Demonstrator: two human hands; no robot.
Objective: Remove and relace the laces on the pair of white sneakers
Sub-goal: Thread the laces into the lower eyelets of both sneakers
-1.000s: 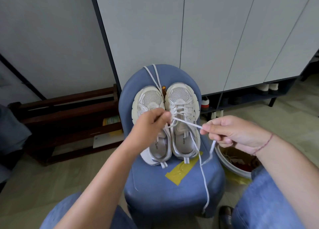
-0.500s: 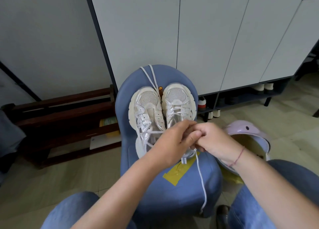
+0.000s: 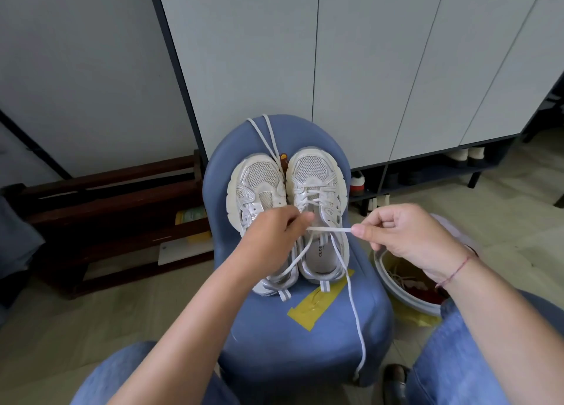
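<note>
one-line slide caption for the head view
Left hand and right hand stretch a lace over the laced sneaker on a blue chair.

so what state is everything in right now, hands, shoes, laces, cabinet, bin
left hand, holding the lace
right hand, pinching the lace
lace, taut between the hands, tail hanging off the chair
right sneaker, laced at the toe end
left sneaker, eyelets bare
spare lace, loose behind the sneakers
cabinet doors, shut
bin, uncovered

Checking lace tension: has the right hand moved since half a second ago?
Yes: the right hand pulled rightward, off the laced sneaker, toward the bin.
</note>
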